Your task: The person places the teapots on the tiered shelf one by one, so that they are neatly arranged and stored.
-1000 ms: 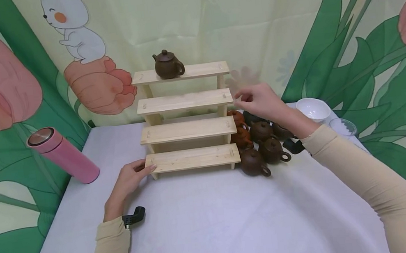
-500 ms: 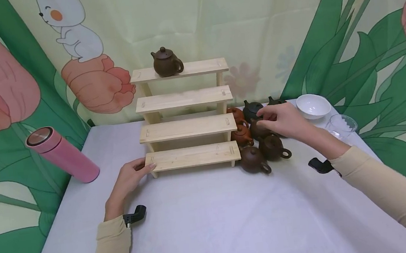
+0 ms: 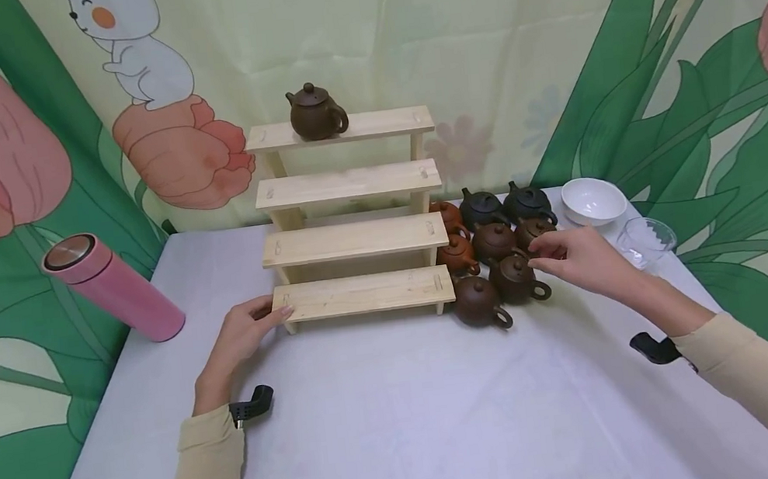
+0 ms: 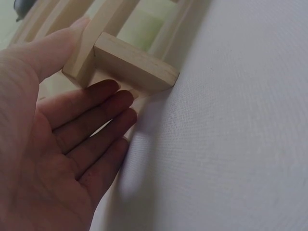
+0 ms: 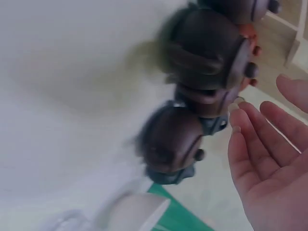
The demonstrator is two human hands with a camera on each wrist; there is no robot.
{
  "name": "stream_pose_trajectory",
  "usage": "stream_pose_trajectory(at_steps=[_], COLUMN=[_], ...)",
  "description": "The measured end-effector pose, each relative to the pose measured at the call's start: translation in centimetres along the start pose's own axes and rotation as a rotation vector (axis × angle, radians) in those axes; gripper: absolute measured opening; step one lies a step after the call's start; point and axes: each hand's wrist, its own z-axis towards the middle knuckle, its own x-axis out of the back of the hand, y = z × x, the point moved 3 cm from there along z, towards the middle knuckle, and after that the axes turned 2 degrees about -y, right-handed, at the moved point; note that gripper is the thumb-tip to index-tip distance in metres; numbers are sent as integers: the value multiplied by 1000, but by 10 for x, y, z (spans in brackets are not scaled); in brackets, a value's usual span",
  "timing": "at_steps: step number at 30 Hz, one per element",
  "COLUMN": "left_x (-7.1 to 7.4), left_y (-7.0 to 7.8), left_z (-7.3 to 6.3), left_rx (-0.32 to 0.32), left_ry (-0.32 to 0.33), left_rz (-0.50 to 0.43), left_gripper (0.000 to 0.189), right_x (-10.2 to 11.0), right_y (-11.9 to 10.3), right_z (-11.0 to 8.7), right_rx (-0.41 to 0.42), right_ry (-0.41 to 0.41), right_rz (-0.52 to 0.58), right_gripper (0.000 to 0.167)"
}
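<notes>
A four-step wooden display stand stands on the table, with a dark brown teapot on its top step. My left hand holds the left end of the lowest step. Its thumb lies on top and its fingers reach beneath, as the left wrist view shows. Beside the stand's right side several small teapots sit close together: reddish-brown, dark brown and black. My right hand hovers at their right, holding nothing, fingertips near a dark brown teapot. In the right wrist view its fingers are loosely bent.
A pink thermos bottle stands at the left of the white-clothed table. At the back right are a white bowl and a clear glass bowl. A printed curtain hangs behind the table.
My right hand has moved from beside the stand's second step from the top, down and rightward, to the near right of the teapots. The left hand keeps its place on the lowest step.
</notes>
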Motion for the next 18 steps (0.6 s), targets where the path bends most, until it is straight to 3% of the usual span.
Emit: stream_pose_trajectory(at_steps=[9,18], left_x=[-3,-1], left_y=[-2,-2], left_z=[3,3], left_rx=[22,33], left_ry=[-3,-2], left_rz=[-26,-22], left_gripper=[87,89], right_x=[-18,-40], right_y=[24,35], right_z=[-18,-28], right_rx=[-85,-149], right_ry=[-52,-54], right_rz=[0,98], right_gripper=[28,20])
